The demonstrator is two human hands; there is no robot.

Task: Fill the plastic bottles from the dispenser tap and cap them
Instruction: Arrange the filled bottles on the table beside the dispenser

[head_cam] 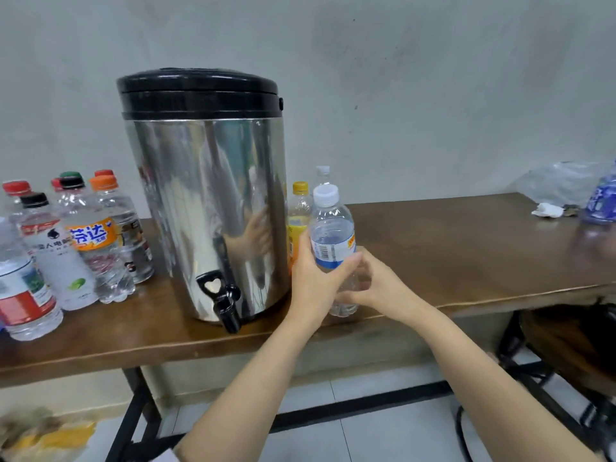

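Hands meet near the front edge of the brown wooden table (466,255): the left hand (313,278) and right hand (373,285) both curl round a clear plastic bottle with white cap and blue-white label (331,235). It stands upright and capped, just right of the black-lidded steel dispenser (206,211) and its black tap (223,301). A yellow-capped bottle (300,211) stands just behind.

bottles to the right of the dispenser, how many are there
4: white-capped bottle at the front edge, yellow-capped bottle behind it beside the dispenser, clear bottle furthest back, blue bottle at the frame's right edge. Others may be hidden.
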